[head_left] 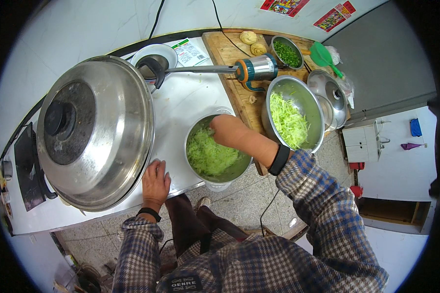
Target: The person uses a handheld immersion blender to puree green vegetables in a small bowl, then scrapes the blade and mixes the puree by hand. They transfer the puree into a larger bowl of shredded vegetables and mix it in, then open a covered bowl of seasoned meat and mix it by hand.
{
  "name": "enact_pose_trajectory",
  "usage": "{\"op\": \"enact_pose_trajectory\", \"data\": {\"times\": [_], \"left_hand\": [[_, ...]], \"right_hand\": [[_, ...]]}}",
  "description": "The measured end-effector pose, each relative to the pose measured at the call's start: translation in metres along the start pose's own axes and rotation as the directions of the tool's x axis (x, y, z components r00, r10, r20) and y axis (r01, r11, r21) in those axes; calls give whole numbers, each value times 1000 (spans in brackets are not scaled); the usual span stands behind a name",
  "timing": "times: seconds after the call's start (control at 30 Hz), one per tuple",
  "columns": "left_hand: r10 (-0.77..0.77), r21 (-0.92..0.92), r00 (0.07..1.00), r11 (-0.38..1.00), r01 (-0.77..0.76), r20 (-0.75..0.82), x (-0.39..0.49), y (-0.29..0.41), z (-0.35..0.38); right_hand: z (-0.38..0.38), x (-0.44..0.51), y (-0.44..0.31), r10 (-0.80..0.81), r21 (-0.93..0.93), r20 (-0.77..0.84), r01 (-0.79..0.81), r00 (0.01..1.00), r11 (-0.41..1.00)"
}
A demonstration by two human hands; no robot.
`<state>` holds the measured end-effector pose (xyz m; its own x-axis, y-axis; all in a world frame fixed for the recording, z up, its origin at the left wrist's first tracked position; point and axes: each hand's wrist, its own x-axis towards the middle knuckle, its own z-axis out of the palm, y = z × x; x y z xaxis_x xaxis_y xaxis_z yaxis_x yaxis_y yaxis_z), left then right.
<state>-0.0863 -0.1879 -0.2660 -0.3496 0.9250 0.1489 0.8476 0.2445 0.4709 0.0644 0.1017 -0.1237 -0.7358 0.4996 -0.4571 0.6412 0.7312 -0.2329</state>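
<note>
My right hand (230, 131) reaches over the rim into a metal pot (242, 171) with light-coloured side handles. Shredded green vegetable (211, 152) lies in that pot, wet-looking and finely cut. The fingertips are turned away, so whether they pinch any shreds is hidden. My left hand (156, 181) rests on the white countertop (185, 99) near its front edge, holding nothing. Just beside it stands a large wok or steamer under a domed metal lid (117, 121). To the right, a wide steel bowl (310, 97) holds more pale green shreds (288, 121).
On the wooden board (220, 47) are dough rolls (257, 49), a bowl of chopped greens (286, 53), an orange-and-teal electric appliance (258, 69) and glass lids (328, 88). A ladle (201, 69) lies across a white bowl (163, 49). A cleaver-like dark blade (26, 168) lies left.
</note>
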Motion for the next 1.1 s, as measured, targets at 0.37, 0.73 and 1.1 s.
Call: {"op": "enact_pose_trajectory", "data": {"times": [0.37,0.73,1.1], "left_hand": [[-2,19,1000,1000,2,12,0,-2,1],[38,26,999,999,-38,3,-1,-2,4],[33,24,999,999,-33,20,0,0,1]], "right_hand": [[40,4,-32,-213,-125,48,217,976,968],[17,-32,-20,-86,798,138,-59,987,599],[-42,-112,31,177,996,-55,41,983,80]]}}
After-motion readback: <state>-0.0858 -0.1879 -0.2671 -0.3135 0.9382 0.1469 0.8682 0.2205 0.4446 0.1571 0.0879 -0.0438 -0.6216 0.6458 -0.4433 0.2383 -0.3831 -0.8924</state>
